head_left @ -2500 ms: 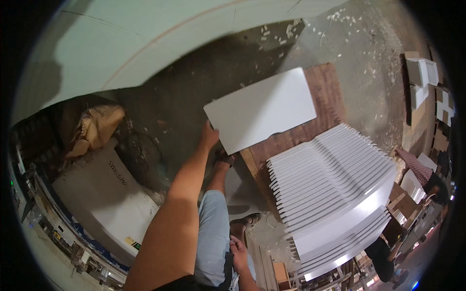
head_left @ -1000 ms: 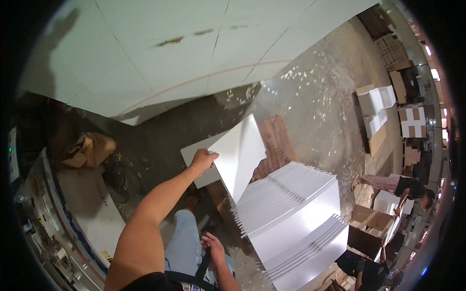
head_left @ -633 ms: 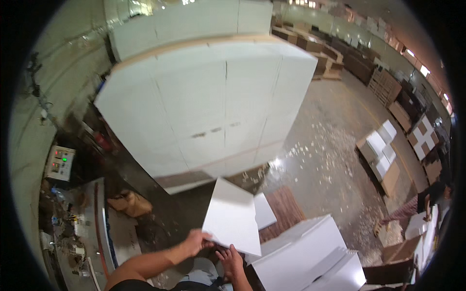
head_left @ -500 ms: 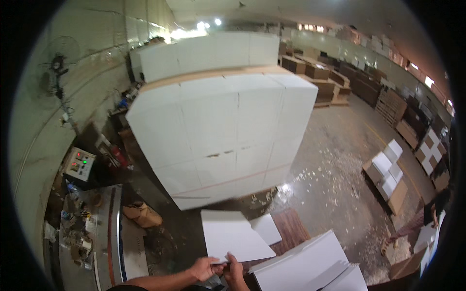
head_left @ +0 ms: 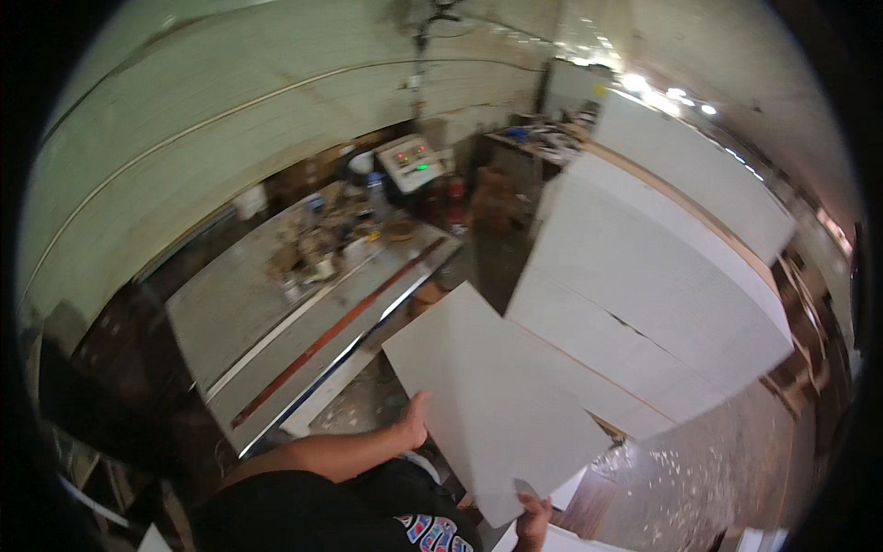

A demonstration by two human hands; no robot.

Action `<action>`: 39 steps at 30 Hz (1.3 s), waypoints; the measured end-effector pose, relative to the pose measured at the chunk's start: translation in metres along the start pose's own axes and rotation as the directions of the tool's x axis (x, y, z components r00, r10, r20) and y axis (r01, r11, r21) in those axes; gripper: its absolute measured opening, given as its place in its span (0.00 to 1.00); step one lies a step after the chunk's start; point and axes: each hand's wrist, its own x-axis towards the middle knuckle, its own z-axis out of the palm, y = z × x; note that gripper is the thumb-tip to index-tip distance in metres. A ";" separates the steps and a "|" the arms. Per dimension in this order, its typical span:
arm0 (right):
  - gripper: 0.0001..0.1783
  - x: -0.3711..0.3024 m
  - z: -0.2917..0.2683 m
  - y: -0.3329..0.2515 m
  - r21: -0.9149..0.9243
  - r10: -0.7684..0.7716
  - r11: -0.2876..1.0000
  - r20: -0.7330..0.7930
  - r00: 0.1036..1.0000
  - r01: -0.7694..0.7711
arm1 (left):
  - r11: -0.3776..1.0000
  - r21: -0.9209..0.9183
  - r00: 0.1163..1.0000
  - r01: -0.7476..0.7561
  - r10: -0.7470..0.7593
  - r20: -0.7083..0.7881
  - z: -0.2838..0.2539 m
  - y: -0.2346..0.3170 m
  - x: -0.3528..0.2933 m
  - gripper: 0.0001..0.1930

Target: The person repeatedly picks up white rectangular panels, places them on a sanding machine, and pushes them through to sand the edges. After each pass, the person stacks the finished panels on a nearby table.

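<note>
A large flat white panel (head_left: 501,396) is tilted up in front of me between my two hands. My left hand (head_left: 417,423) grips its left edge, the thumb showing and the fingers hidden beneath. At the lower right corner my right hand (head_left: 533,517) is closed on the panel, some of its fingers on the face. Below the panel, partly covered by it, lie more white boards (head_left: 566,541).
To the left stands a worktable (head_left: 248,313) with metal rails and clutter. Behind it is a control box (head_left: 411,163) with lit buttons. A tall stack of white boards (head_left: 635,285) rises ahead on the right. Wood chips lie on the floor (head_left: 694,460).
My view has swung left toward the worktable. The white panel, earlier held at its near edge with my hands close together, is now raised nearer, my hands apart on its left edge and lower right corner.
</note>
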 end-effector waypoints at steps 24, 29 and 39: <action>0.24 0.204 0.369 0.171 -0.233 0.374 0.910 0.104 0.922 -0.343 | 0.987 -0.157 0.852 0.025 -0.103 -0.514 -0.266 0.196 -0.072 0.22; 0.27 0.237 0.442 0.203 -0.449 0.411 0.848 0.225 0.884 -0.280 | 0.984 0.126 0.936 0.127 -0.077 -0.344 -0.289 0.241 -0.104 0.21; 0.29 0.340 0.531 0.259 -0.797 0.259 0.578 0.384 0.886 0.176 | 0.260 0.925 0.218 0.276 0.921 -0.324 -0.381 0.278 -0.131 0.24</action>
